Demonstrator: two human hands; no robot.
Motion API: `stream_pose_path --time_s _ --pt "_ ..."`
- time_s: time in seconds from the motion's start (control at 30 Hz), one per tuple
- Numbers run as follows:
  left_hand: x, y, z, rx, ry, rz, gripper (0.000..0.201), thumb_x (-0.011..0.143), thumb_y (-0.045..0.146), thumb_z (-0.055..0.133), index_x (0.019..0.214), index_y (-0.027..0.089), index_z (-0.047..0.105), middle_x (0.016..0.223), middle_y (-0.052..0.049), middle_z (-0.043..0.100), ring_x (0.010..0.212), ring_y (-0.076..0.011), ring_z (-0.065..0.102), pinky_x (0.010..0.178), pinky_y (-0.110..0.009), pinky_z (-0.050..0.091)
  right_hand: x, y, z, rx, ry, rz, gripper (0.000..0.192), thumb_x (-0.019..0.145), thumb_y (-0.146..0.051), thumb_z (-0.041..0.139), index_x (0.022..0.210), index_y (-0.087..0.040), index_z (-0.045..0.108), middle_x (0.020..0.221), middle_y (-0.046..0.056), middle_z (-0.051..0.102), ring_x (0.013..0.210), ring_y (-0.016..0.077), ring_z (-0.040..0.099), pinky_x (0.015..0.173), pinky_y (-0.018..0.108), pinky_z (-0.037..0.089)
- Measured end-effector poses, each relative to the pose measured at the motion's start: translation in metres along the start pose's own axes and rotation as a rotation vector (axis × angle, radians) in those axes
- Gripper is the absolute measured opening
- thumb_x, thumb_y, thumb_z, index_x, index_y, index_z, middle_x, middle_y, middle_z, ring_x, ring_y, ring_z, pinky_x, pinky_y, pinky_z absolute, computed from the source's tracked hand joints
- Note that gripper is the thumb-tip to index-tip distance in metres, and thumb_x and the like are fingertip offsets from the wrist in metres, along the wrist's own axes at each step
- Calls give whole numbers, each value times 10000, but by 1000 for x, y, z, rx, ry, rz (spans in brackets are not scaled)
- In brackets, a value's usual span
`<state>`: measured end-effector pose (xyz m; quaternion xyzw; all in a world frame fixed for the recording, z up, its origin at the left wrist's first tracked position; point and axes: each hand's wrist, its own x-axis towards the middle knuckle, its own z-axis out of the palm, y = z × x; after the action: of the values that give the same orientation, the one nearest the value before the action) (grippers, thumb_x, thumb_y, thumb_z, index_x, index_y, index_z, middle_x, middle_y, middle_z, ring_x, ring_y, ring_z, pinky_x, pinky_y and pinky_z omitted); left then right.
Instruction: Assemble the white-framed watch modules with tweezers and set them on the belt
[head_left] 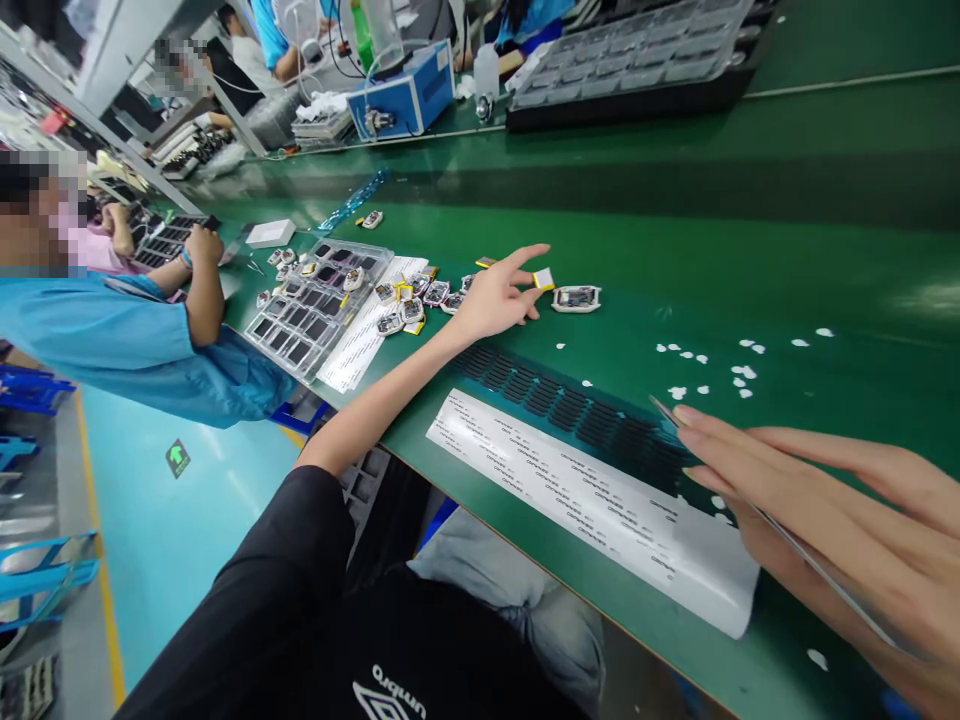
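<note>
Tweezers (757, 510) are lying pinched along the right hand (840, 520), nearest the camera at the lower right, the fingers closing flat on the shaft so the fine tips are pointing out past the fingertips towards the bench. Just beneath them a white backing sheet (600, 500) printed with rows of small marks is resting on the green bench (825, 250), and beside it a dark strip of black pads (577, 410) is lying in neat blocks (likely kept close so the tips can reach them without stretching). Small white scraps (739, 375) are lying scattered on the green surface beyond the strip.

Farther out, the left hand (495, 300) is stretching forward on a long bare arm, its thumb and middle fingers gripping a little white-and-yellow piece (544, 279) while the index finger is pointing up and free. That piece is sitting just beside a small white device shell (576, 298) lying flat on the bench. To the left a cluster of similar shells and yellow-edged parts (412, 305) is piling up next to a clear compartment tray (315, 305).

Farther still, a co-worker in a blue top (142, 340) is working at the same bench, and a blue machine (405, 95) is standing at the far side.
</note>
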<state>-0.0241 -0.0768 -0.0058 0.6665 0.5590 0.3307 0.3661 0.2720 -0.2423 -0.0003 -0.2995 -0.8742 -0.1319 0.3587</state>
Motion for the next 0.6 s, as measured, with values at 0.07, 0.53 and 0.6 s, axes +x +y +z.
stream_pose_path --time_s 0.07,0.53,0.6 --pt "-1 -5 -8 283 134 200 224 953 130 647 1155 152 742 1199 -119 784 879 -178 746 935 -360 594 6 0 -1 -43 39 -40 520 1082 -315 495 1601 -284 496 1182 -37 819 1027 225 768 807 380 634" --pt "2 -14 -53 861 12 197 373 923 175 568 1239 113 757 1292 -167 771 1318 -371 606 1116 -520 486 -41 -6 3 7 25 300 381 956 -550 685 1305 -410 748 1112 28 822 1049 259 750 807 412 643" --pt "5 -24 -69 847 -31 171 351 884 238 670 1203 122 760 1288 -161 770 1273 -363 632 1121 -504 485 -48 -9 2 15 45 316 381 947 -575 686 1280 -406 761 1086 31 821 1043 259 743 802 409 638"
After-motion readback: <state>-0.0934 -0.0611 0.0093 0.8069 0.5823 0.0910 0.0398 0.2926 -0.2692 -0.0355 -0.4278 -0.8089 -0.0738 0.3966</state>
